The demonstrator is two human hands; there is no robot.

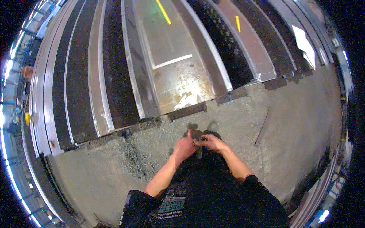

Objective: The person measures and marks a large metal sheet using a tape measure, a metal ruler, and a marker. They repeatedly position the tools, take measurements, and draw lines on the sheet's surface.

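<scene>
Close in front of my body, at waist height, my two hands meet over my dark clothing. My left hand point(184, 146) is closed, with one digit pointing up and away from me. My right hand point(213, 143) reaches in from the other side, its fingers bent together towards the left hand. Between them shows a small yellowish-brown thing point(195, 141), too small and too covered by fingers to name. Both hands are apart from the metal pieces ahead.
Long metal beams and plates point(182, 85) lie side by side ahead, their near ends forming an edge. A pale L-shaped square point(171, 62) and yellow strips point(164, 12) rest on them. A thin bar point(262, 127) lies on the concrete floor point(296, 110) at right; dark grit point(133, 155) is scattered at left.
</scene>
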